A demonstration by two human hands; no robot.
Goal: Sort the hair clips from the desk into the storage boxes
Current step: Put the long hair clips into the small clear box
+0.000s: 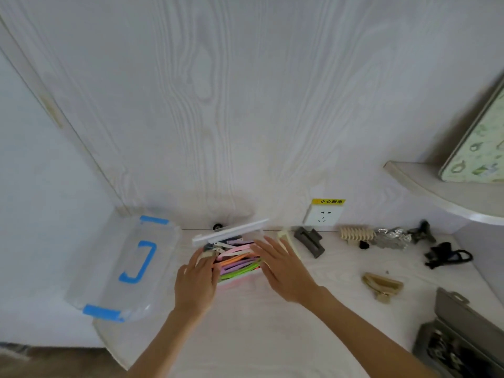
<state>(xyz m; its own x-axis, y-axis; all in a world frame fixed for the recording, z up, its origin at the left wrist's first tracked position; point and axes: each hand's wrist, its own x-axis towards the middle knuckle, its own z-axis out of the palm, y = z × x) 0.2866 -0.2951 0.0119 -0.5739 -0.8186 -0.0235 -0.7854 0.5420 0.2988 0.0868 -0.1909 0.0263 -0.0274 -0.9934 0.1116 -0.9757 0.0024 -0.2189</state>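
A small clear storage box with its white lid tipped up at the back sits mid-desk, full of several flat coloured hair clips. My left hand is at the box's left side and pinches a pale clip over its corner. My right hand lies with straight fingers against the box's right side, fingertips over the clips. Loose on the desk to the right lie a dark grey claw clip, a beige comb clip, a tan claw clip and black clips.
A large clear bin with blue latches and handle stands at the desk's left edge. A grey box with dark items sits at the front right. A wall socket and a shelf are behind on the right.
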